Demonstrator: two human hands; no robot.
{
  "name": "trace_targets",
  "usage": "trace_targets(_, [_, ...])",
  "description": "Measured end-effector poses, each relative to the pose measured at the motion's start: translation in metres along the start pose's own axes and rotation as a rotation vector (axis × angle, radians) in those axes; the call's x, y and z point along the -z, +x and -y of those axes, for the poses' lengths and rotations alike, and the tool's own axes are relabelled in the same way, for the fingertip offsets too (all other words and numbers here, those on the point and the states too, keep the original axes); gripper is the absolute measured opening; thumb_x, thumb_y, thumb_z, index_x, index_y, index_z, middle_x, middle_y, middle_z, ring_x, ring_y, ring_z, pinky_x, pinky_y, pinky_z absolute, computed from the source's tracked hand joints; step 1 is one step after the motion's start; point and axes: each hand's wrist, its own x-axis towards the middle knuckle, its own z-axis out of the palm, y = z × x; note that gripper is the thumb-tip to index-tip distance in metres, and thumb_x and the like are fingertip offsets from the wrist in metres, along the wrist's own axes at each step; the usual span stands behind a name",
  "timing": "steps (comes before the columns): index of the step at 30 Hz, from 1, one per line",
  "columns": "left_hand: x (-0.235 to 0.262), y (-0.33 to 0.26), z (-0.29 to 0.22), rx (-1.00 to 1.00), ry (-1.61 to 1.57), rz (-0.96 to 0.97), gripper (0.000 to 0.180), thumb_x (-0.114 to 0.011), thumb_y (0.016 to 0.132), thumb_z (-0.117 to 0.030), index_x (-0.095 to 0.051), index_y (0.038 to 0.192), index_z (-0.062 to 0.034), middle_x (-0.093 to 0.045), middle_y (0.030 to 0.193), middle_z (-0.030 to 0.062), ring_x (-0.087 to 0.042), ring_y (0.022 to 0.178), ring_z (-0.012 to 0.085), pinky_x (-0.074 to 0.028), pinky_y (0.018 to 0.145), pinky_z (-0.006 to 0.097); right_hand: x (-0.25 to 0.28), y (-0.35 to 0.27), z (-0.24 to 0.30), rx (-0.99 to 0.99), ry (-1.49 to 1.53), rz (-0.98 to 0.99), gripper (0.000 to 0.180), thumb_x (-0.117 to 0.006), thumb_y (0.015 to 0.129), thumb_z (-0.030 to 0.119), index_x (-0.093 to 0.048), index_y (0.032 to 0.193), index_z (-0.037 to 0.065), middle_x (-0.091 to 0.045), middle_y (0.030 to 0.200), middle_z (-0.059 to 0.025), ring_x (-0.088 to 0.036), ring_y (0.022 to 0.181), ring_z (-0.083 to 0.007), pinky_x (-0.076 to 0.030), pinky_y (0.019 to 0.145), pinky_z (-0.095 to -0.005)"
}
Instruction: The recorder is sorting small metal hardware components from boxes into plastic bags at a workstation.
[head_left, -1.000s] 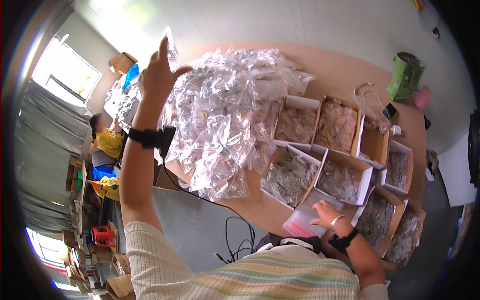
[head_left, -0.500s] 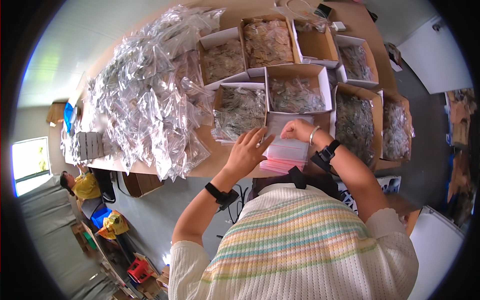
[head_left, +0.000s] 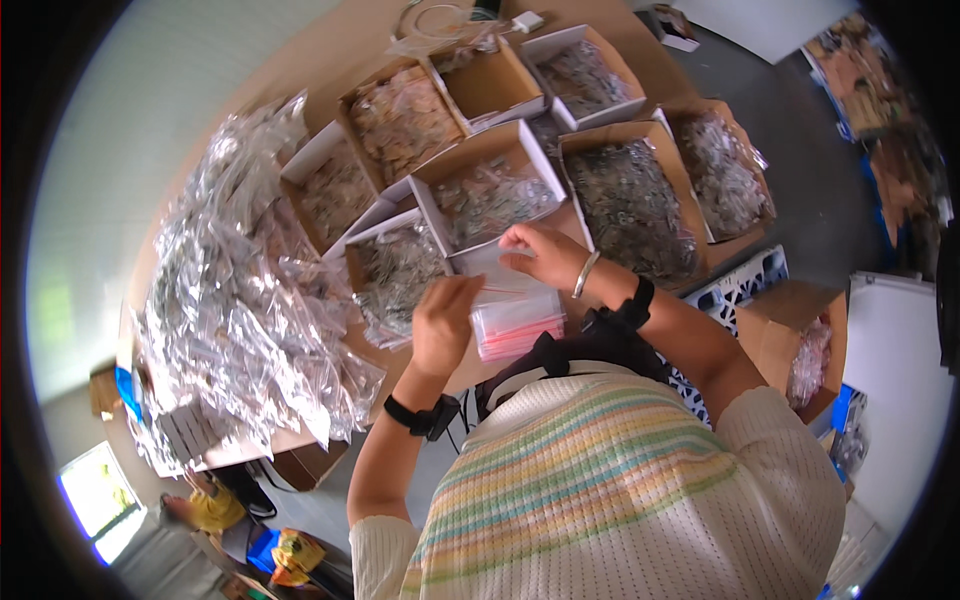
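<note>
Clear bag now pinched between both hands' fingers, left hand risen (right hand steady).

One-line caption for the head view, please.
Both hands, left hand and right hand, hold a clear bag above a stack of pink-edged bags.

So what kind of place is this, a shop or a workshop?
Probably a small packing or sorting workroom: open cardboard boxes of small parts cover the table, a heap of filled clear bags lies beside them, and a stack of empty bags sits under the hands.
</note>
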Motion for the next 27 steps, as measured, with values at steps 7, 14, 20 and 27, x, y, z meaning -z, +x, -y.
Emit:
trace_targets(7, [-0.008, 0.012, 0.012, 0.339, -0.010, 0.052, 0.002, -0.068, 0.082, -0.001, -0.068, 0.083, -0.0020, -0.064, 0.078, 0.0128, -0.064, 0.069, 0.0323, -0.050, 0.062, 0.040, -0.013, -0.035, 0.050, 0.252, 0.077, -0.348, 0.025, -0.075, 0.084, 0.014, -0.062, 0.102, 0.002, -0.064, 0.099, -0.0126, -0.064, 0.090, -0.0286, -0.052, 0.082, -0.0367])
trace_targets(14, [-0.007, 0.018, 0.001, 0.505, -0.183, 0.148, 0.018, -0.077, 0.082, -0.014, -0.068, 0.075, 0.0001, -0.060, 0.062, 0.0127, -0.060, 0.056, 0.0280, -0.045, 0.053, 0.035, -0.023, -0.016, 0.046, 0.242, -0.135, -0.267, 0.025, -0.078, 0.078, 0.020, -0.065, 0.090, 0.002, -0.063, 0.086, -0.0110, -0.063, 0.086, -0.0325, -0.050, 0.077, -0.0398])
trace_targets(20, [0.003, 0.027, -0.009, 0.721, -0.460, 0.321, 0.016, -0.072, 0.088, -0.014, -0.073, 0.086, 0.0021, -0.068, 0.067, 0.0093, -0.062, 0.057, 0.0114, -0.046, 0.052, 0.029, -0.011, -0.024, 0.038, 0.281, -0.265, -0.311, 0.011, -0.072, 0.080, 0.015, -0.066, 0.082, 0.006, -0.066, 0.086, -0.0075, -0.065, 0.087, -0.0300, -0.051, 0.075, -0.0406])
trace_targets(27, [-0.002, 0.002, 0.013, 0.453, -0.145, 0.228, 0.010, -0.071, 0.081, -0.006, -0.066, 0.078, 0.0018, -0.063, 0.072, 0.0137, -0.063, 0.064, 0.0299, -0.049, 0.059, 0.036, 0.064, -0.070, -0.008, 0.122, -0.171, -0.294, 0.029, -0.077, 0.079, 0.012, -0.058, 0.100, 0.005, -0.058, 0.099, -0.0113, -0.063, 0.085, -0.0273, -0.050, 0.076, -0.0358])
